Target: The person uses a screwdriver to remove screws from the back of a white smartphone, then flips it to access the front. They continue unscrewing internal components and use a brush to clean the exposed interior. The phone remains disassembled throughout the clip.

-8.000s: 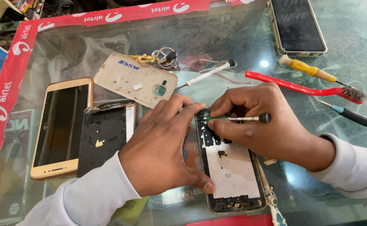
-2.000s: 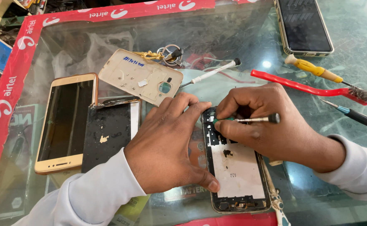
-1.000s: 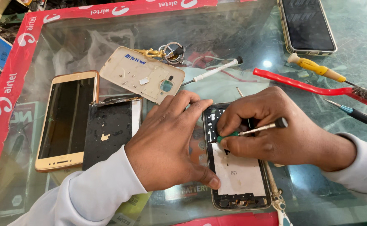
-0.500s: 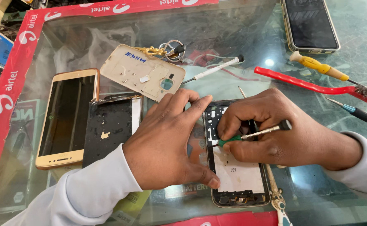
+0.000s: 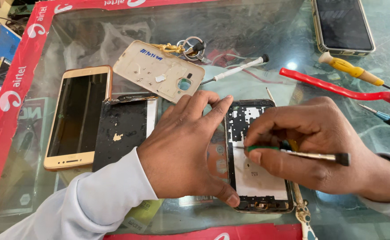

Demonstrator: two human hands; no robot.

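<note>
An opened phone frame (image 5: pixel 258 178) lies face down on the glass counter, its inner metal plate and black upper part showing. My left hand (image 5: pixel 184 149) rests flat along the frame's left edge, fingers reaching over its top corner and thumb at the bottom corner. My right hand (image 5: pixel 312 144) grips a thin green-collared screwdriver (image 5: pixel 299 153) held nearly level, its tip pointing left over the middle of the frame.
A gold phone (image 5: pixel 77 116) and a cracked black screen panel (image 5: pixel 124 129) lie to the left. A beige back cover (image 5: pixel 159 70), keys (image 5: pixel 188 46), a white screwdriver (image 5: pixel 237 69), a red brush (image 5: pixel 341 89), a yellow screwdriver (image 5: pixel 352 71) and a dark phone (image 5: pixel 342 24) lie beyond.
My right hand has shifted with the screwdriver from the frame's top edge down to its middle. The left hand has stayed on the frame.
</note>
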